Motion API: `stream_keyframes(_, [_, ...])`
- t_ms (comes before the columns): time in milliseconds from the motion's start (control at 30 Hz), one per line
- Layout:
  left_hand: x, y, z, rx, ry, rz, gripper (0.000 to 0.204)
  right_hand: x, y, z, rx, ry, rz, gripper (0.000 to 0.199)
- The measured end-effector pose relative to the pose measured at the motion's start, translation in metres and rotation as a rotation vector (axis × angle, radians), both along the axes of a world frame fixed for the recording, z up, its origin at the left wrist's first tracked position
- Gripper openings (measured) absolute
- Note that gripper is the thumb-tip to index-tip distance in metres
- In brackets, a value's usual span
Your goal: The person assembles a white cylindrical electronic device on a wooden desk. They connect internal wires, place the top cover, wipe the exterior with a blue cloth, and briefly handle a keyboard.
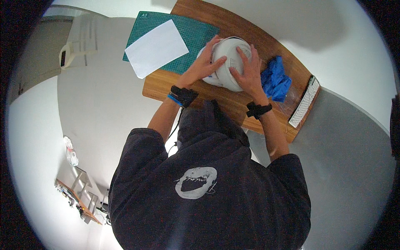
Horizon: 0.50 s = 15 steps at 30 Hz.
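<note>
Between my two hands is a white, rounded, domed thing (227, 77) with rows of small slots on its top; I cannot tell its exact kind. My left hand (205, 64) holds it along the left side, thumb stretched over the top. On its right side lies my right hand (249, 71), fingers curved over the slotted area. The thing rests on or just above the wooden table (162, 85), close to the table's near edge. Its underside is hidden. Beside my right hand sits a crumpled blue plastic bag or cloth (276, 79).
A green cutting mat (196, 33) lies at the far left of the table, with a white sheet of paper (157, 49) on it. At the right end lies a white keyboard (305, 101). Some clear plastic film (287, 106) is near the blue bundle.
</note>
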<state>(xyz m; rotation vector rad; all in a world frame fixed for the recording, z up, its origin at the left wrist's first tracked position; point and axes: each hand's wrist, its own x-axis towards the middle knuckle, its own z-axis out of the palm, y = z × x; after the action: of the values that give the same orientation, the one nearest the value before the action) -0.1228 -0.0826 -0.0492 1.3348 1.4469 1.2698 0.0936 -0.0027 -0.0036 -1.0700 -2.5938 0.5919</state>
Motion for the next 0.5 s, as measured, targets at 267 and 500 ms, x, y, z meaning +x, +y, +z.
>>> stream_keyframes(267, [0.005,0.006,0.013,0.001,0.110,0.017,0.067,0.001,0.001,-0.024,-0.079,0.077,-0.349,0.073])
stream_keyframes(500, [0.006,0.006,-0.006,0.066,0.196,0.018,0.063,0.002,-0.005,-0.017,-0.082,0.191,-0.368,0.065])
